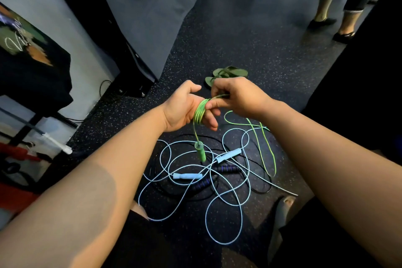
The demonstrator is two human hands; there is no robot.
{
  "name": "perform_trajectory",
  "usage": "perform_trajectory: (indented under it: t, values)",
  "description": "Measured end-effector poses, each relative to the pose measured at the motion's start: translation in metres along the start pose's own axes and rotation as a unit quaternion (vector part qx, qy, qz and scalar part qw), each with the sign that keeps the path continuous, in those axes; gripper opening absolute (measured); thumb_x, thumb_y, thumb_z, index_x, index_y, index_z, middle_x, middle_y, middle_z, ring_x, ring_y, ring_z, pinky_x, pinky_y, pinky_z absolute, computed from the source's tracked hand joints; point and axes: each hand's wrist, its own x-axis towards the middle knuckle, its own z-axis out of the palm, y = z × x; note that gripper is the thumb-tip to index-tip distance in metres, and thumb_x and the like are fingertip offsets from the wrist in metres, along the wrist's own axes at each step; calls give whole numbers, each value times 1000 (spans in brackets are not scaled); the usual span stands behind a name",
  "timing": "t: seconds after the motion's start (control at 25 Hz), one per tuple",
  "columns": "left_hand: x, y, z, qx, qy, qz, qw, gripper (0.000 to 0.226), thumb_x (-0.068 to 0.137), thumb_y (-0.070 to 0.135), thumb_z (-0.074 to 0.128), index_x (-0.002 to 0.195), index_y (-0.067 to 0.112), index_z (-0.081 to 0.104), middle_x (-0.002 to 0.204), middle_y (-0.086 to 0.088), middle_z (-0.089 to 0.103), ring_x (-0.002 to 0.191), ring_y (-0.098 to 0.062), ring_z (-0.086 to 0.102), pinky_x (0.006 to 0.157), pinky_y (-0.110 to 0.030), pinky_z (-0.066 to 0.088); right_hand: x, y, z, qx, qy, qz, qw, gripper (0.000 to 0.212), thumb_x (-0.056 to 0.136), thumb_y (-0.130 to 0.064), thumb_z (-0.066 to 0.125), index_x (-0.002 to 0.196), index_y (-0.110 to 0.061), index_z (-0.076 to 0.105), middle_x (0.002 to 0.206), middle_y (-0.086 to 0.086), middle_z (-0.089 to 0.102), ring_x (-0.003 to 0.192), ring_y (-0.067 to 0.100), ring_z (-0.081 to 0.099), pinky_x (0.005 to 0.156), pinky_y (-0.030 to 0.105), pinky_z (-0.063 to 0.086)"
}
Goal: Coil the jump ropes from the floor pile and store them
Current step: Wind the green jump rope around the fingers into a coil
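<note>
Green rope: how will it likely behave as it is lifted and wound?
Probably floppy: the green rope wraps tightly around the left hand's fingers. Its handle dangles, so it may swing. Its loose length crosses the blue rope, so it could snag.

three jump ropes: one green rope, one light blue rope, one black rope; two green sandals.
</note>
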Motion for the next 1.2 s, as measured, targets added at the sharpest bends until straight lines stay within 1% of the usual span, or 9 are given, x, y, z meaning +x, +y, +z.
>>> perform_trajectory:
  t: [0.16,0.32,0.44,0.52,0.72,0.8,0.96,1.08,1.2]
  values:
    - [-11,7,3,-17,-4,-8,1000,73,93,46,7,84,-4,59,55,-17,63,63,-37,65,82,-38,50,2,6,1,34,36,-2,999,44,83,-66,59,77,-22,55,66,-1,51,62,20,46,58,36,38]
    - [-21,11,-1,-128,12,39,991,68,87,54,14,82,1,57,52,-9,57,59,-33,64,83,-42,46,4,11,15,57,40,72,995,42,99,-45,50,76,-10,51,65,2,45,59,9,40,60,36,38]
    - [-25,14,-5,-256,0,102,961,67,83,54,26,87,0,65,66,-11,67,73,-33,68,84,-36,52,1,5,36,125,1,135,983,40,105,-36,40,78,-9,53,59,2,51,50,6,47,57,31,40]
    - [-26,16,-7,-329,-12,153,932,65,79,51,33,99,-2,64,83,-15,72,90,-37,70,93,-37,53,0,1,47,179,-39,171,968,40,106,-35,37,80,-11,56,58,10,53,48,19,52,52,30,41]
    - [-22,18,-13,-405,24,249,880,72,81,47,38,129,-7,43,130,-31,58,133,-48,49,113,-47,41,-3,-5,50,163,-99,183,964,35,106,-31,39,83,-14,59,55,7,54,46,21,53,47,25,41]
    - [-21,17,-15,-386,65,253,885,80,80,46,38,136,-11,38,137,-33,54,134,-47,50,116,-47,37,-4,-9,44,122,-124,169,970,33,105,-32,41,86,-16,62,60,8,58,48,17,55,50,25,43]
    - [-14,14,-17,-284,140,210,925,75,89,43,28,140,-11,34,134,-32,58,132,-40,54,121,-46,28,-6,-22,27,-17,-155,106,982,26,103,-31,46,94,-20,67,60,-10,53,50,-1,54,54,19,39]
    - [-3,7,-10,-160,205,154,953,61,96,37,17,128,-6,45,127,-31,63,126,-35,58,119,-45,31,-2,-27,17,-88,-124,54,987,29,101,-36,50,86,-16,67,62,-8,52,60,14,51,60,31,35]
    - [4,-2,-13,-53,183,107,976,62,84,46,24,117,1,51,107,-19,70,94,-19,67,95,-38,43,4,-27,10,-136,-68,6,988,33,95,-43,57,82,-13,66,64,-4,53,61,22,51,56,32,32]
